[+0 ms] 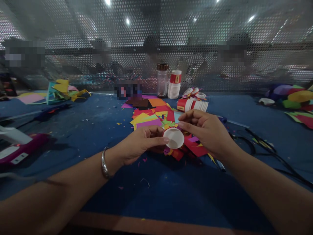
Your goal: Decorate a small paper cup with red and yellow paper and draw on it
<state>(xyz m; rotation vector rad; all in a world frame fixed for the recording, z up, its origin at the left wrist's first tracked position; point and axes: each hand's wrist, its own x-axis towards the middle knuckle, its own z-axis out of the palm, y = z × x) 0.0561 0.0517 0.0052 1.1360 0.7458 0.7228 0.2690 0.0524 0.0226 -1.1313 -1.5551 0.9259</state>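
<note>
So the left thumb is lying over the rim of a small white paper cup (pixel 174 138), with the fingers tucked behind, so the left hand (pixel 138 142) has its wall in a light pinch. The mouth is tipped back toward the person, and it's held just above the near edge of a messy pile of colored paper (pixel 149 122).

Right hand (pixel 211 130) is just beside the rim: thumb and index reach in with tips close together, other fingers loosely curled. Honestly can't tell if there's something thin between those tips.

My read: the step in hand is working on the cup, left steadying, right poised to help. If the right goes in, it'd call for a soft touch, since paper cups dent easily, and the left grip shouldn't squeeze.

Pose-wise, both forearms angle in from the bottom corners and meet over the middle of the blue table (pixel 146 202). Left wrist, the one with the silver bracelet (pixel 105 163), looks pretty straight; the right hand comes in palm inward.

Farther out, a stack of cups (pixel 189 105) lies on its side behind the pile, with a glass jar (pixel 162 83) standing past it.
</note>
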